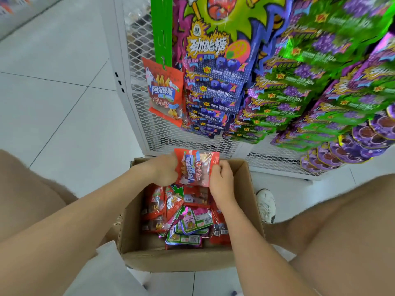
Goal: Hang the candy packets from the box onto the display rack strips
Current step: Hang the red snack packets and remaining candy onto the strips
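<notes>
While the left hand (164,172) and right hand (221,183) both pinch the red candy packet (195,166) just above the box (171,260), it should be turned hang-hole uppermost before rising to the green strip (163,28). Its printed face looks up at the camera; lettering runs sideways, so its long axis seemingly spans hand to hand.

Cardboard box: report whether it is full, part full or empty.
Part full. The cardboard box holds a loose pile of red and green candy packets; bare bottom shows at its near end.
</notes>
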The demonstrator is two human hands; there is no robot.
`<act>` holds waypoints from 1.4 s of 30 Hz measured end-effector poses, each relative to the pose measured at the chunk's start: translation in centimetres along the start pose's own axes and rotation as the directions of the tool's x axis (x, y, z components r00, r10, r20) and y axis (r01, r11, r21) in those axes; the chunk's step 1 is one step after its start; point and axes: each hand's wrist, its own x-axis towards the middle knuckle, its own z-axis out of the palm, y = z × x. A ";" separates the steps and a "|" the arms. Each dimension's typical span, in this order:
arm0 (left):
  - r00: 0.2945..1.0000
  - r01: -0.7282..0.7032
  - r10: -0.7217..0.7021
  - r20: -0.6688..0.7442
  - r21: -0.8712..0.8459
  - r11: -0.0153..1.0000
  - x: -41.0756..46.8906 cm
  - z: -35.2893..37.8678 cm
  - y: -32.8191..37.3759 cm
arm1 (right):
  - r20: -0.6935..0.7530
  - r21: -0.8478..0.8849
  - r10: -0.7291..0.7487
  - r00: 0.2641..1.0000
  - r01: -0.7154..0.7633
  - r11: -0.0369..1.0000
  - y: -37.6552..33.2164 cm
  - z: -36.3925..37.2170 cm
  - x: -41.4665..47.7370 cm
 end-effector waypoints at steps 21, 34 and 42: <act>0.615 -0.457 0.334 -0.715 0.022 0.889 -7.0 -9.6 -1.5 | 0.139 0.251 -0.447 0.884 0.405 0.879 -16.4 -3.1 -5.3; 0.668 -0.648 -0.085 -0.739 -0.634 0.423 -6.0 -16.3 3.3 | -0.016 -0.404 -0.777 0.630 0.707 0.581 -25.6 -2.7 -1.1; 0.644 -0.637 -0.118 -0.756 -0.616 0.464 -6.0 -16.2 1.9 | -0.054 -0.266 -0.739 0.671 0.704 0.659 -26.5 -1.3 0.3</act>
